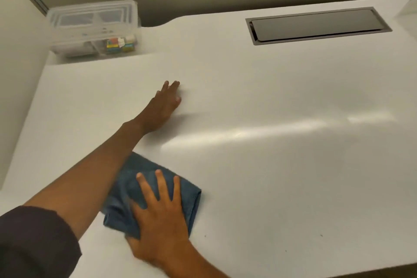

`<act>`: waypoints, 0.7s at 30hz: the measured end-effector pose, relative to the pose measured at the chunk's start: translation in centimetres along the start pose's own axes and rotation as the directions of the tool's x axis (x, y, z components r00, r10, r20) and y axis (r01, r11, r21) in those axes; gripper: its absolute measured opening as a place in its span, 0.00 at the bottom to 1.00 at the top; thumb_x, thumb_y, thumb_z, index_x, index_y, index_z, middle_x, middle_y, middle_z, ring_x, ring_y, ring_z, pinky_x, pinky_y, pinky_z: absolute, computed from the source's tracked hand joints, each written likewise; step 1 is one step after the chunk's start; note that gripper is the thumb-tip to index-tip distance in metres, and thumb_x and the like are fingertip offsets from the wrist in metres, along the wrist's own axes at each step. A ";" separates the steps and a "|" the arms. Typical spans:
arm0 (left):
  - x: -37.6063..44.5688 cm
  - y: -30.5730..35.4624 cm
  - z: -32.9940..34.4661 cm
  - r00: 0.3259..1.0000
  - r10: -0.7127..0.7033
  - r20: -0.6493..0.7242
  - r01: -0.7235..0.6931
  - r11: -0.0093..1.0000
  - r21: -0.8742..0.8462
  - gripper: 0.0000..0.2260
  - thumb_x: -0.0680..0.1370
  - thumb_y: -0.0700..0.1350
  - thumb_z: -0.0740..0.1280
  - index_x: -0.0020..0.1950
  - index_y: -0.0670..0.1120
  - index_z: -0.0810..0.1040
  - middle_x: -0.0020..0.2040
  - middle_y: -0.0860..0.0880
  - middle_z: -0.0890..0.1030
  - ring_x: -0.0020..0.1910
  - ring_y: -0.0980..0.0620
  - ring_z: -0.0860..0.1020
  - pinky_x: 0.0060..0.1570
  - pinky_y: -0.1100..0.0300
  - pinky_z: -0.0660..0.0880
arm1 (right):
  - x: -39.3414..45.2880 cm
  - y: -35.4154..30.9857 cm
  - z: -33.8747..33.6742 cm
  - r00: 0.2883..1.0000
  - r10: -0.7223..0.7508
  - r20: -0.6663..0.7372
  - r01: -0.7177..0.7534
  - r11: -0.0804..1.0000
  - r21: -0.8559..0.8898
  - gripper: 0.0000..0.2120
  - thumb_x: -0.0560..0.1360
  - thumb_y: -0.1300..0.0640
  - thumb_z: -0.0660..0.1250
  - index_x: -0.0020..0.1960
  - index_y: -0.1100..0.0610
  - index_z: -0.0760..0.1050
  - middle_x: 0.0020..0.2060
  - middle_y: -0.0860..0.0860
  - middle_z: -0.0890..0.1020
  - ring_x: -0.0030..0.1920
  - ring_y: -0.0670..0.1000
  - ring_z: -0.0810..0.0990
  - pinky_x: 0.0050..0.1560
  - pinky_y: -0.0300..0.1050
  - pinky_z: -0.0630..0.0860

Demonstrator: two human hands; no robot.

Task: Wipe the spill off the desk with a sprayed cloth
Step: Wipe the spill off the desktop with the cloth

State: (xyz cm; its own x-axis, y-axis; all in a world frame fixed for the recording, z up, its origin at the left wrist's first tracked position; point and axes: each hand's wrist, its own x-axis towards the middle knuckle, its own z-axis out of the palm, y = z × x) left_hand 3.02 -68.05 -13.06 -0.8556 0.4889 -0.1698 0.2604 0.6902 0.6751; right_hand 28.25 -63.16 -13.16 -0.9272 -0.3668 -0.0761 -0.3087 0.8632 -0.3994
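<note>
While both hands work over it, the broad white laminate table (pixel 270 165) fills most of the view, its surface showing a pale glossy streak running across the middle right. Set into the far right of the table is a long dark grey rectangular hatch (pixel 318 26) with a metal frame, lid down. At the far left corner stands a clear plastic lidded storage box (pixel 92 29), with small coloured items visible through its front wall; what they are cannot be told. Near the front left of the table lies the folded dark blue cloth (pixel 191 196), flat on the surface and partly under the left forearm. The right hand (pixel 162 216) presses flat on the cloth, fingers straight and spread, not curled round it. The left hand (pixel 164 106) reaches further out, well apart from the cloth, palm down and fingers extended, resting on bare table and holding nothing. A dark sleeve (pixel 33 244) covers the left upper arm. Two small dark specks (pixel 321 235) mark the table near the front edge.
</note>
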 end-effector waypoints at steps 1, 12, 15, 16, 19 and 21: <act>0.0 -0.1 0.3 1.000 0.018 0.009 -0.019 0.999 0.034 0.27 0.84 0.55 0.50 0.81 0.48 0.49 0.81 0.54 0.50 0.79 0.57 0.42 0.78 0.53 0.39 | -0.9 -1.2 0.5 1.000 -0.005 0.020 0.005 1.000 -0.003 0.29 0.72 0.35 0.58 0.71 0.39 0.61 0.78 0.50 0.57 0.77 0.63 0.55 0.68 0.69 0.46; -0.8 0.2 0.3 1.000 -0.007 0.027 0.005 0.997 0.083 0.26 0.85 0.53 0.51 0.81 0.47 0.48 0.81 0.54 0.48 0.79 0.57 0.40 0.77 0.55 0.36 | -0.6 2.6 -1.0 0.994 0.092 -0.064 -0.091 0.995 0.028 0.29 0.69 0.30 0.54 0.66 0.39 0.69 0.75 0.51 0.64 0.73 0.58 0.65 0.68 0.67 0.53; -1.6 0.1 -0.5 0.998 -0.052 0.032 0.049 0.995 0.082 0.26 0.85 0.53 0.50 0.81 0.48 0.49 0.81 0.53 0.49 0.79 0.56 0.41 0.78 0.53 0.39 | 0.8 9.5 -4.0 0.943 0.295 -0.155 -0.289 0.956 0.055 0.32 0.69 0.33 0.56 0.71 0.43 0.66 0.77 0.52 0.60 0.75 0.58 0.60 0.70 0.67 0.53; -2.1 -0.1 -0.9 0.998 -0.063 0.026 0.060 0.994 0.089 0.26 0.85 0.53 0.50 0.81 0.48 0.49 0.81 0.53 0.49 0.80 0.56 0.42 0.78 0.53 0.40 | 0.9 12.3 -5.5 0.912 0.371 -0.175 -0.370 0.928 0.041 0.33 0.70 0.34 0.57 0.73 0.44 0.64 0.78 0.51 0.58 0.76 0.58 0.58 0.71 0.66 0.53; -4.0 -0.9 -1.9 0.997 -0.070 0.010 0.069 0.993 0.093 0.26 0.84 0.54 0.50 0.81 0.48 0.49 0.81 0.53 0.49 0.80 0.56 0.42 0.78 0.52 0.41 | -0.6 21.2 -8.9 0.768 0.581 -0.269 -0.590 0.806 0.056 0.35 0.74 0.35 0.57 0.77 0.47 0.56 0.78 0.51 0.57 0.76 0.58 0.55 0.72 0.67 0.52; -5.4 -1.6 -2.6 0.997 -0.077 -0.011 0.078 0.993 0.089 0.26 0.84 0.54 0.51 0.81 0.48 0.49 0.82 0.53 0.50 0.80 0.55 0.42 0.78 0.52 0.41 | -1.8 25.2 -10.1 0.700 0.650 -0.295 -0.669 0.742 0.046 0.36 0.74 0.33 0.52 0.77 0.50 0.58 0.76 0.52 0.60 0.76 0.59 0.56 0.72 0.68 0.52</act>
State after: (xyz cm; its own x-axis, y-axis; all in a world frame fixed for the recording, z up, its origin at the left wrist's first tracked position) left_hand 6.09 -73.16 -11.36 -0.8781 0.4281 -0.2137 0.2315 0.7710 0.5932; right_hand 20.04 -37.26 -13.87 -0.9126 0.4065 -0.0431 0.4010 0.8699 -0.2873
